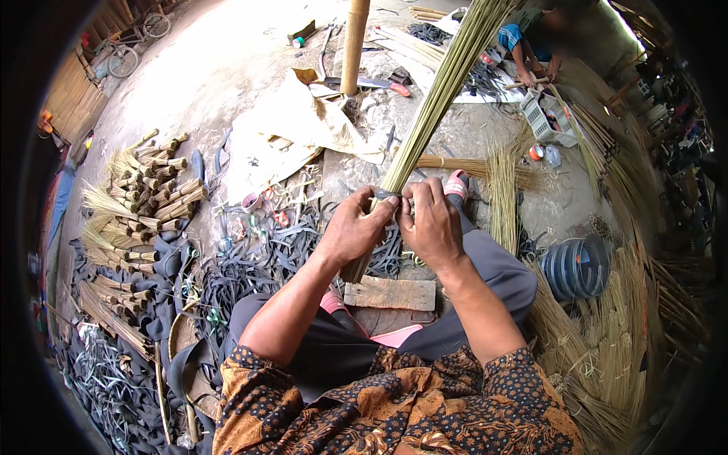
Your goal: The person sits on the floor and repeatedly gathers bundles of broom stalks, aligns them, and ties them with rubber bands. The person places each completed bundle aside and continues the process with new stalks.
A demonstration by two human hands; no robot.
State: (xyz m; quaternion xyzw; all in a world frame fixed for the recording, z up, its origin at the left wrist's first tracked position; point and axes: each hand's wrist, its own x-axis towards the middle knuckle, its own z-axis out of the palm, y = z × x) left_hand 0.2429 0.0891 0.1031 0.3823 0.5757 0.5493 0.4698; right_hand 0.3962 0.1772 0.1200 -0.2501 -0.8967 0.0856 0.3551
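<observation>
Left grip [355, 226] around stalks [447, 91], crate [537, 120] of oddments [560, 114].

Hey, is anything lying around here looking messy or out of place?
Yes: dark strips lie in a loose tangle across the floor, unlike the short bundles piled together farther left. A sheet lies rumpled ahead. The held bundle shows no obvious damage.

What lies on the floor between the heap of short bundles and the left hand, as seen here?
In the head view, a tangle of dark strips with some coloured scraps lies between the short bundles and the left hand.
</observation>
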